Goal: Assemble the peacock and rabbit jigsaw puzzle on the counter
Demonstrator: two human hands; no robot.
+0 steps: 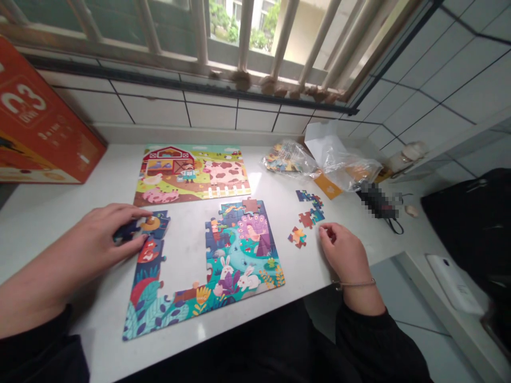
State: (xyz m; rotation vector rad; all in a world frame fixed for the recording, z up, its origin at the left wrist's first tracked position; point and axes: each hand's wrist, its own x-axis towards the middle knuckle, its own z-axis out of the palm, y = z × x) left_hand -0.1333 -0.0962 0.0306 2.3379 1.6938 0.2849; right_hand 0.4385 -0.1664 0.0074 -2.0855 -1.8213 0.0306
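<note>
My left hand (114, 232), half open with no clear grip, touches the unfinished woodland jigsaw (241, 254), seemingly to steady it, while my right hand (344, 249) curls loosely, contents unclear, just beside loose jigsaw pieces (306, 219).

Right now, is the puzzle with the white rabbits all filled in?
No, the rabbit puzzle has a wide gap between its sides, where the white tabletop shows.
</note>
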